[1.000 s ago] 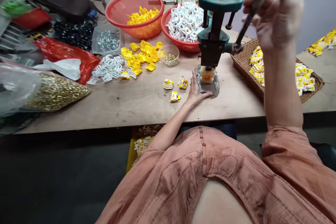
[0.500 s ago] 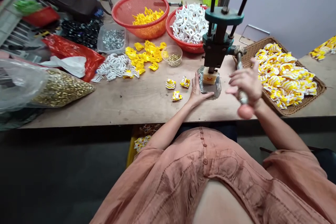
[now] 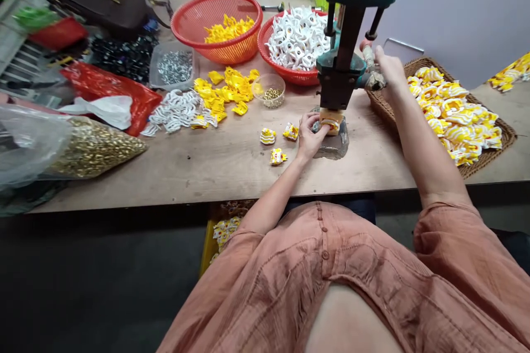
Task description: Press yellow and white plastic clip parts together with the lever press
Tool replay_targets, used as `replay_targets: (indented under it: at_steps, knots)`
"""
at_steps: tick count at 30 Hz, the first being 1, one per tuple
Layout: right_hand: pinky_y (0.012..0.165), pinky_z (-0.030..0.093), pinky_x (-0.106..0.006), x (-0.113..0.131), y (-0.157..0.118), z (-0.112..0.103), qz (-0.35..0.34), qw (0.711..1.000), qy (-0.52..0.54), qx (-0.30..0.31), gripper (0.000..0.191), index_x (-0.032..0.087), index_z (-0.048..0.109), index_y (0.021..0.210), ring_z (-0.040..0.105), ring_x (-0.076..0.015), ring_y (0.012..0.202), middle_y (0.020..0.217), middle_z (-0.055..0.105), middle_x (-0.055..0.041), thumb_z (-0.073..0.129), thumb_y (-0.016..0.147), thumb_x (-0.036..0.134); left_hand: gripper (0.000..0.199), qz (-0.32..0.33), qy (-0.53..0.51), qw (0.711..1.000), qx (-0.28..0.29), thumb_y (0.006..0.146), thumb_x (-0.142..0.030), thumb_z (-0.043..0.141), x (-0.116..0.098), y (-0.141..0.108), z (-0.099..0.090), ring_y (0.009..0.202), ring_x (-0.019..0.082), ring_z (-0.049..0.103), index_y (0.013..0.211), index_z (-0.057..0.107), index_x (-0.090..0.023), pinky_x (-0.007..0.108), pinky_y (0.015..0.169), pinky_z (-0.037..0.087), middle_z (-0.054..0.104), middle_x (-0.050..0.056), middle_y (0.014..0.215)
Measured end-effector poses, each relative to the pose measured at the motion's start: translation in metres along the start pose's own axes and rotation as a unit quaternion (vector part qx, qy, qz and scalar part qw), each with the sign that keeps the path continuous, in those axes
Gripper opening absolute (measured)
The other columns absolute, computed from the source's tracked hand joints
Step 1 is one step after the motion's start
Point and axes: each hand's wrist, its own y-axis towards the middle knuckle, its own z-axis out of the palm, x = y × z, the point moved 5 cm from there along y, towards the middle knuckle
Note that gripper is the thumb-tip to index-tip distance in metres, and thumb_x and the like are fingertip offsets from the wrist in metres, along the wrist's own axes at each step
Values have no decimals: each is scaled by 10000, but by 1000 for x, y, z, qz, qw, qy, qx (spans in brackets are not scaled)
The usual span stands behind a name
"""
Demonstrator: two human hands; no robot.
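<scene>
A hand press [image 3: 342, 74] with a green and dark metal body stands on the table. Under its ram sits a pale yellow block [image 3: 334, 115] on a metal base wrapped in clear film [image 3: 333, 146]. My left hand [image 3: 309, 137] pinches a small yellow-and-white plastic piece [image 3: 330, 123] at the front of that block. My right hand [image 3: 390, 69] is closed at the press lever [image 3: 368, 57], which points up and away; its far fingers are hidden. Left of the press lie three small yellow-and-white pieces, one a striped piece [image 3: 268, 136].
A wicker basket [image 3: 383, 105] of yellow-and-white pieces stands right. Behind are red baskets of yellow pieces [image 3: 215, 47] and white pieces [image 3: 298, 38]. A small cup of brass rings [image 3: 271, 96], loose yellow pieces [image 3: 226, 91], white strips [image 3: 176, 108] and a bag of brass parts [image 3: 99, 146] lie left.
The press lever has swung from low near me to up and away, my right hand moving with it. The ram has risen. My left hand has moved from the base up to the block.
</scene>
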Motion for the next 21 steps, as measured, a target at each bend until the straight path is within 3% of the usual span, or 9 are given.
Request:
replay_targets:
  at_steps: [4,6,8,10,12,13,15,17,21]
  knots:
    - [746,549,-238,17,-41,-37,-122,984,-120,-56,393,182,710,1014,660,-73,656,737,700,-2,440,1151,433,82,33,70,996,33,929,-219,726,-15,-13,-31,1096,240,670,988,781,-204,401,1061,540,720,62,1104]
    - [827,596,-295,27,-90,-43,-201,966,-136,-85,388,206,726,1077,701,-115,720,785,693,-4,479,1135,499,147,66,161,985,16,918,-207,720,-20,-22,-61,1175,285,642,1048,789,-216,477,1138,499,713,84,1174]
    - [906,633,-387,22,-150,-29,-240,956,-151,-71,412,228,749,1105,733,-165,771,787,669,0,475,1129,535,225,69,243,968,-3,926,-198,686,-17,-30,-91,1280,332,601,1120,792,-239,552,1209,442,685,106,1282]
    - [997,645,-437,-1,-204,13,-241,955,-162,57,390,276,769,1163,779,-213,931,907,746,-35,473,1123,527,304,45,283,958,4,940,-213,655,-6,-37,-112,1349,358,575,1216,776,-253,596,1244,412,651,121,1367]
    - [1153,600,-463,-34,-241,67,-233,943,-156,178,389,289,733,1341,747,-250,1229,1254,782,-86,506,1103,497,401,25,290,957,19,938,-261,666,7,-42,-122,1446,377,528,1334,731,-255,615,1287,377,598,135,1480]
    - [1252,535,-476,-53,-249,94,-216,941,-152,211,436,282,686,1439,667,-263,1402,1447,718,-100,512,1096,485,467,23,286,958,24,932,-297,685,12,-44,-125,1515,389,477,1397,698,-254,621,1316,344,556,141,1552]
    - [1385,376,-502,-88,-248,142,-163,946,-150,236,544,248,586,1573,450,-278,1628,1686,535,-103,534,1079,469,596,31,270,962,23,925,-372,712,21,-49,-128,1649,406,317,1504,621,-264,627,1371,248,445,140,1686]
    - [1432,266,-518,-117,-234,181,-99,955,-149,235,605,211,525,1627,320,-281,1700,1759,434,-103,545,1068,442,664,41,253,967,17,935,-436,710,28,-54,-132,1716,410,176,1563,566,-276,632,1396,165,359,135,1760]
    - [1424,280,-456,-141,-219,237,-46,956,-138,254,578,169,511,1633,432,-236,1638,1714,503,-118,463,1094,372,693,41,245,969,2,956,-489,678,40,-58,-157,1724,392,186,1596,531,-268,607,1402,166,340,158,1780]
